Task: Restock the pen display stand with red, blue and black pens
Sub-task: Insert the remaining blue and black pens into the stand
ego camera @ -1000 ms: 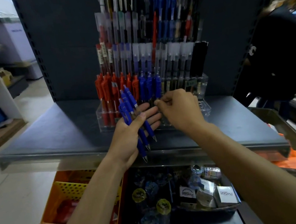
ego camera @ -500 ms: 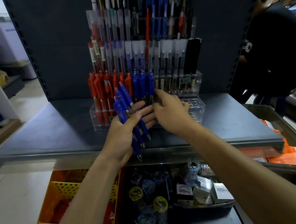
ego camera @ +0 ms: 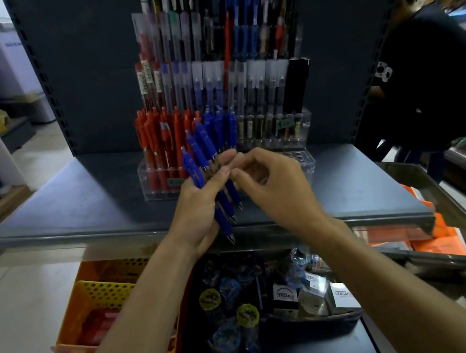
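Three or four blue pens [ego camera: 200, 154] clutched in L hand [ego camera: 197, 206], fanned out, clip ends up, tips down and slightly right, held just in front of clear display stand [ego camera: 148, 186]. L fingers wrapped across the barrels, clamped on the bunch. R hand [ego camera: 276, 190] just beside, fingers curled, thumb and forefinger tips together right at the L fingertips; pinching a pen end or nothing, can't tell, too blurred there. Stand set on grey shelf [ego camera: 64, 215], tiered: front row w/ red pens [ego camera: 158, 139] at left, stocked blue pens [ego camera: 221, 123] in the middle, dark-barrelled pens [ego camera: 263, 125] at right; higher tiers packed w/ clear-capped pens, colours mixed. Below the shelf: yellow and orange perforated baskets [ego camera: 98, 295] at left, dark tray [ego camera: 325, 323] w/ small boxes marked VERSATILE [ego camera: 284, 296] and wrapped bits. Far right, another person in a dark top [ego camera: 430, 78], beside the shelf unit.
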Tool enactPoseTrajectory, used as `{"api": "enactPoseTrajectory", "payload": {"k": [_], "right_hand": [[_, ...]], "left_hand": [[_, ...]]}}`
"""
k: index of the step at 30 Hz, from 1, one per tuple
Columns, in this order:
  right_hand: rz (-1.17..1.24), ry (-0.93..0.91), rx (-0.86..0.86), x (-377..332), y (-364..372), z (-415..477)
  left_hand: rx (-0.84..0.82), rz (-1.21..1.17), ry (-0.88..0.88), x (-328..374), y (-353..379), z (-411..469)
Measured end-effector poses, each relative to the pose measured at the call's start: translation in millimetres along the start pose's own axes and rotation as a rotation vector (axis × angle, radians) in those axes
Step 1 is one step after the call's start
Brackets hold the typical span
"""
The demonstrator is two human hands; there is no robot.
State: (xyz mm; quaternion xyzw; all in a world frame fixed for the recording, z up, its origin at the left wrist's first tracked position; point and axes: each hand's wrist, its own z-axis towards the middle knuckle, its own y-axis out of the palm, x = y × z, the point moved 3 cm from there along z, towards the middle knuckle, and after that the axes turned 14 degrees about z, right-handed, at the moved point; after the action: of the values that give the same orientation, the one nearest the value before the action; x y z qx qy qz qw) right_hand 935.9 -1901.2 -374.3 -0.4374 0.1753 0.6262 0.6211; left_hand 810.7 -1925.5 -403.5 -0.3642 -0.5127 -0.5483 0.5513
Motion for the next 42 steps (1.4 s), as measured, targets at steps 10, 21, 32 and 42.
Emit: {"api": "enactPoseTrajectory", "payload": {"k": [10, 21, 32, 42], "right_hand": [[0.095, 0.2, -0.239, 8.4, 3.9, 6.2], [0.208, 0.237, 0.148, 9.7, -20.4, 28.9], [0.148, 0.194, 0.28, 19.8, -17.6, 60.8], [-0.372, 0.145, 0.161, 30.4, 0.8, 65.2]], "left_hand": [[-0.118, -0.085, -0.069, -3.5, 7.5, -2.6], [0.153, -0.04, 0.051, -1.3, -7.1, 13.6], [-0.03, -0.358, 0.03, -4.5, -10.0, 21.9], [0.044, -0.051, 0.102, -2.5, -6.1, 22.6]]}}
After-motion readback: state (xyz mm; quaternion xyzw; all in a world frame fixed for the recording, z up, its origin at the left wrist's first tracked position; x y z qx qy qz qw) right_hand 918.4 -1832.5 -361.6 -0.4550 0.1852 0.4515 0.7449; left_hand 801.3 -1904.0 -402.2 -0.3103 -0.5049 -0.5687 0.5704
